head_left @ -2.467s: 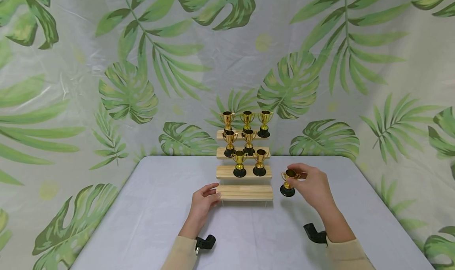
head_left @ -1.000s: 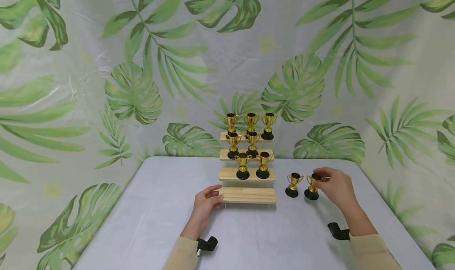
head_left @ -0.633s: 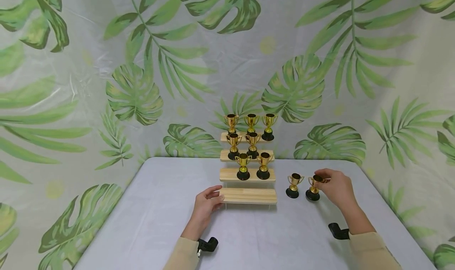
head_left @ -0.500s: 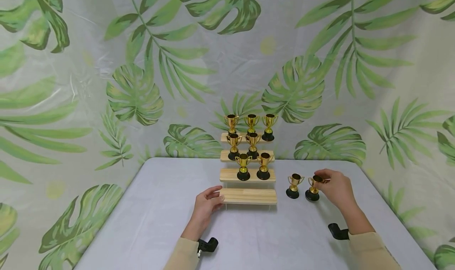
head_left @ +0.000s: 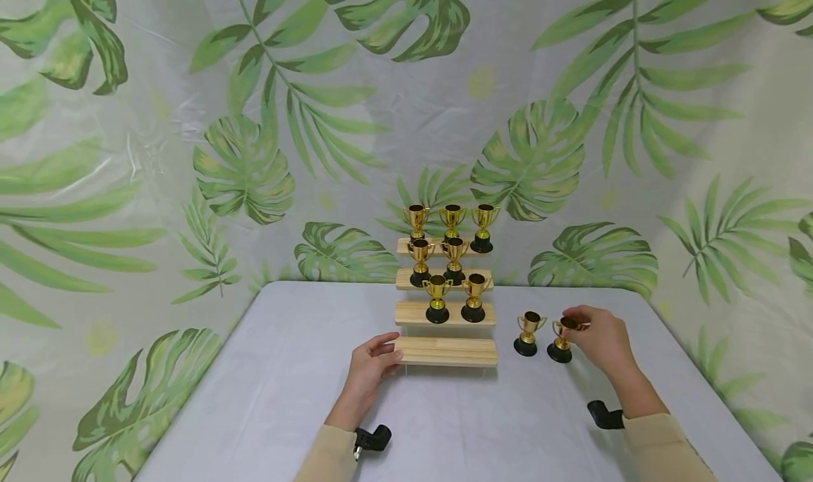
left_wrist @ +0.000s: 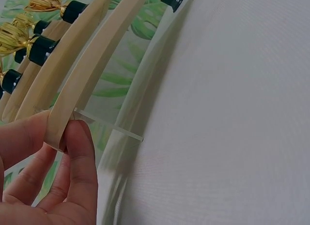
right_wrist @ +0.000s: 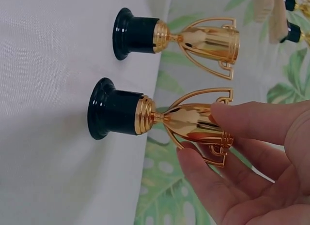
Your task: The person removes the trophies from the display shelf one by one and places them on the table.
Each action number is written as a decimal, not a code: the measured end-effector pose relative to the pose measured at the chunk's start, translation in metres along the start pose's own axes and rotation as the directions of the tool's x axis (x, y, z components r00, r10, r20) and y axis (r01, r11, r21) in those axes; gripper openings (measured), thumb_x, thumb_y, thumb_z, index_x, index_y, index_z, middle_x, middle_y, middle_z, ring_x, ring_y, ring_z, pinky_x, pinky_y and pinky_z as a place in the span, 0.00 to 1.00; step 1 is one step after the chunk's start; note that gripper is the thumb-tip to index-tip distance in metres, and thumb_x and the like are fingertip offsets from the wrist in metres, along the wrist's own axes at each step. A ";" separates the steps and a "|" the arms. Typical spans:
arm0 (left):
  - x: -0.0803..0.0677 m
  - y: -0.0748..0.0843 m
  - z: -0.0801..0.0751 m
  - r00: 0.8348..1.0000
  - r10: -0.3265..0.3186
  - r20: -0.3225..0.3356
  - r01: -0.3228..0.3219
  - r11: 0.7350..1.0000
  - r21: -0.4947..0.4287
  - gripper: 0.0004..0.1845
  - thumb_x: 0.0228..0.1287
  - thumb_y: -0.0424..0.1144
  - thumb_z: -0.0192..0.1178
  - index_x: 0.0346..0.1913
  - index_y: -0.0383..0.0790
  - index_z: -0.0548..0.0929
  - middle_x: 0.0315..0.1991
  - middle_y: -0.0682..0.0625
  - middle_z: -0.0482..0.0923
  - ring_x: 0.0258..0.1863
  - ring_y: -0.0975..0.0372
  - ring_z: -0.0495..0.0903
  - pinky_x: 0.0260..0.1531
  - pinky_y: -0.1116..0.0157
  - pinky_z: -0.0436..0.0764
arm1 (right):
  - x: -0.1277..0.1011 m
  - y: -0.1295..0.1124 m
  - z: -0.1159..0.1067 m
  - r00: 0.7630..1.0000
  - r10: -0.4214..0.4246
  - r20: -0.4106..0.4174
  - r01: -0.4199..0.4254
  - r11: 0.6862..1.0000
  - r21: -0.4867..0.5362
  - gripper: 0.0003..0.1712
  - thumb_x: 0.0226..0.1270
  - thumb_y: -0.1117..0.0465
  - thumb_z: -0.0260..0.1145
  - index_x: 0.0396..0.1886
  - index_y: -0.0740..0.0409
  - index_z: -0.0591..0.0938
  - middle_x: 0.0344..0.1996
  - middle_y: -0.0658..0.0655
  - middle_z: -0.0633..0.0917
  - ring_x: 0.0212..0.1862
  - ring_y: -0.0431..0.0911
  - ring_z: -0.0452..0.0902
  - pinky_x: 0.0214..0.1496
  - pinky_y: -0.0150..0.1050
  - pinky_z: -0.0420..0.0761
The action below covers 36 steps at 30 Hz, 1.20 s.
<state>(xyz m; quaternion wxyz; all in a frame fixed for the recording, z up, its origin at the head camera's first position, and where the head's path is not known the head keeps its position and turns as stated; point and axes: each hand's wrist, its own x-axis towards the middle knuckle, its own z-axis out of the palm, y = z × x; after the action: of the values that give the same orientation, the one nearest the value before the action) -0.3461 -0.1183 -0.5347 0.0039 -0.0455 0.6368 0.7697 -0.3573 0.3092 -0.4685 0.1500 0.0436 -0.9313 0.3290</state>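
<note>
Trophy (head_left: pixel 560 339) was pinched at its cup by the right hand (head_left: pixel 600 341), standing on the table (head_left: pixel 267 397) just beside a second trophy (head_left: pixel 528 334), apart. Open tabletop lay rightward. The left hand (head_left: pixel 371 369) gripped the stand's (head_left: pixel 447 351) lowest step end. Positions were unchanged from half a second earlier.

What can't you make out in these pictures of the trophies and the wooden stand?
- Head view: the held trophy has its cup partly hidden by the right hand.
- Left wrist view: the wooden stand is cut off by the top edge, its trophies mostly out of frame.
- Head view: any engraving on the shelf trophies is too small to read.
</note>
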 end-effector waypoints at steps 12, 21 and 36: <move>-0.002 0.000 0.000 1.000 -0.001 0.015 0.001 1.000 -0.007 0.25 0.59 0.26 0.70 0.61 0.30 0.80 0.44 0.41 0.79 0.34 0.61 0.83 0.41 0.59 0.86 | -0.003 0.004 0.000 1.000 0.013 0.002 -0.013 1.000 -0.021 0.23 0.58 0.64 0.75 0.55 0.64 0.84 0.44 0.65 0.87 0.43 0.59 0.84 0.39 0.52 0.82; 0.000 -0.003 0.001 1.000 0.002 0.002 -0.002 1.000 -0.015 0.24 0.58 0.25 0.70 0.59 0.31 0.82 0.43 0.41 0.79 0.34 0.60 0.83 0.39 0.62 0.86 | -0.003 -0.004 -0.013 0.999 0.025 0.020 -0.024 0.999 -0.048 0.28 0.61 0.59 0.74 0.60 0.62 0.81 0.51 0.69 0.84 0.50 0.64 0.80 0.42 0.57 0.81; 0.000 0.000 0.001 1.000 0.011 -0.001 -0.011 1.000 -0.012 0.23 0.58 0.24 0.69 0.59 0.30 0.81 0.42 0.41 0.79 0.34 0.60 0.82 0.37 0.63 0.86 | -0.006 -0.028 -0.029 0.998 -0.039 -0.054 0.036 0.998 -0.050 0.25 0.64 0.59 0.72 0.60 0.62 0.81 0.50 0.70 0.84 0.52 0.66 0.79 0.43 0.60 0.80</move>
<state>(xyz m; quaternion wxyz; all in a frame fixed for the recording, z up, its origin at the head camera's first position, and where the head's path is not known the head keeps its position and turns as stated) -0.3457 -0.1168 -0.5344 -0.0010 -0.0425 0.6324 0.7735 -0.3396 0.3058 -0.4320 0.1829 0.0483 -0.9336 0.3042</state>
